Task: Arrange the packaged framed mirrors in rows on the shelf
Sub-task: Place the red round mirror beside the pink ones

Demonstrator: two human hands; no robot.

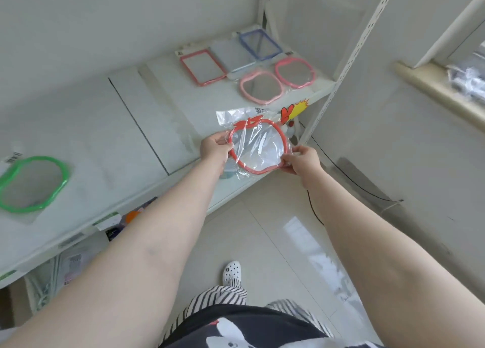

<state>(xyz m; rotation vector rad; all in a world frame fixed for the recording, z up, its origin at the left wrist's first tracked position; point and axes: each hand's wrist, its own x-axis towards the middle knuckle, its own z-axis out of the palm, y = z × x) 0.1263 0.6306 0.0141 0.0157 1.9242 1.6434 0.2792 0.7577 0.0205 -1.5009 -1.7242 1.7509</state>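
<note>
I hold a red apple-shaped mirror in its clear bag over the front edge of the white shelf. My left hand grips its left rim and my right hand grips its lower right rim. At the shelf's far right end lie a red rectangular mirror, a white-framed one, a blue rectangular one and two pink rounded ones. A green rounded mirror lies alone at the near left of the shelf.
A white slotted upright stands at the shelf's right end. A yellow and red chicken-shaped item hangs just below the shelf edge. A black cable runs along the tiled floor. Packaged goods fill the lower shelf.
</note>
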